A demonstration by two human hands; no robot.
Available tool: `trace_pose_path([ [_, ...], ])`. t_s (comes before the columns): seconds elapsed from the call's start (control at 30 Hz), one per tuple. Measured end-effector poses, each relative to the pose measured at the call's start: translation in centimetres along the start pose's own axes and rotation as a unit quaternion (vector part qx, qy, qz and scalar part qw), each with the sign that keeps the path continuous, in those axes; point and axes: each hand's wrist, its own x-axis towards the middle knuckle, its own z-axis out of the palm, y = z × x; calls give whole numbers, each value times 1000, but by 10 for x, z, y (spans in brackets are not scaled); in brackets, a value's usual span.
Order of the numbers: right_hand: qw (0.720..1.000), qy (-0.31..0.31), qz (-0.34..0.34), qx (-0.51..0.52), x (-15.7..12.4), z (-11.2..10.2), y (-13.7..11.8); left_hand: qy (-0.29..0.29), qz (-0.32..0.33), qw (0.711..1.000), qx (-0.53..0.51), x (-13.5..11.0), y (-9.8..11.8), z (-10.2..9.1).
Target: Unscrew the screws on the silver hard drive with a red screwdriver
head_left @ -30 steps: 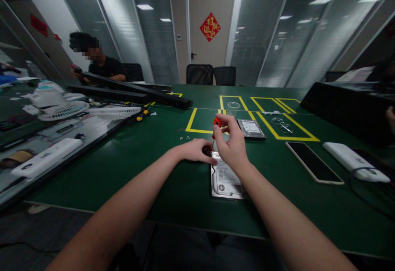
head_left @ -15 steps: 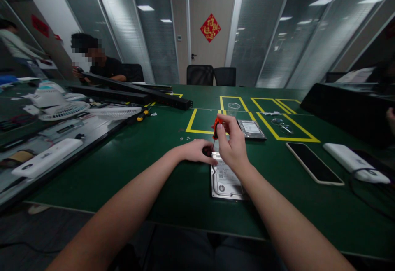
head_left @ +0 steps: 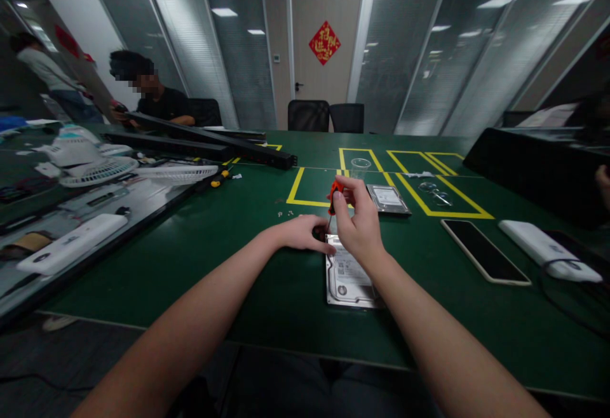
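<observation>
Hard drive [head_left: 350, 288], one: flat, rectangular, silver metal casing with contoured edges, a pale printed label and a round boss near its near left corner; lying flat on the green, smooth-surfaced table [head_left: 214, 215], near the edge closest to the person, partly covered by the right forearm. Screwdriver [head_left: 335, 197], one: stubby orange-and-black handle, thin dark shaft, held near-upright with its lower end over the drive's far left corner; exact tip contact too small to tell. Right hand [head_left: 356, 224]: thumb and fingers pinched round the handle. Left hand [head_left: 305, 232]: arched at the same corner, thumb laid over the casing's edge, fingers beyond it; whether it grips cannot be told. Second drive [head_left: 388, 199]: metal-edged, white label, flat just past the right hand. Cup [head_left: 361, 165]: clear, thin-walled, round-rimmed, upright. Small pale bits [head_left: 280, 214]: scattered beyond the left hand. Phone [head_left: 483, 251]: glossy black slab, pale rim, lying to the right. Yellow tape [head_left: 294, 186]: flat strips forming rectangles.
</observation>
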Motion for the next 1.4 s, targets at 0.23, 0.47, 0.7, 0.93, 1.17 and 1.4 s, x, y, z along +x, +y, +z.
trace_pose_path([
  [0.23, 1000, -2, -3, -3, 0, 0, 0, 2, 0, 1000, -2, 0, -3, 1],
  [0.47, 1000, -6, 1, -2, 0, -1, -1, -3, 2, 1000, -6, 0, -1, 0],
  [0.7, 1000, -5, 2, 4, 0, 0, 1, -1, -1, 1000, -8, 0, 0, 0],
  [0.93, 1000, -5, 1, -9, 0, -1, -2, 2, -4, 1000, -4, 0, 0, 0],
  [1.17, 999, -2, -15, -30, 2, -1, -4, 0, 0, 1000, -9, 0, 0, 0],
  [1.4, 998, 12, -34, -55, 3, -3, -4, -3, -3, 1000, -20, 0, 0, 0],
])
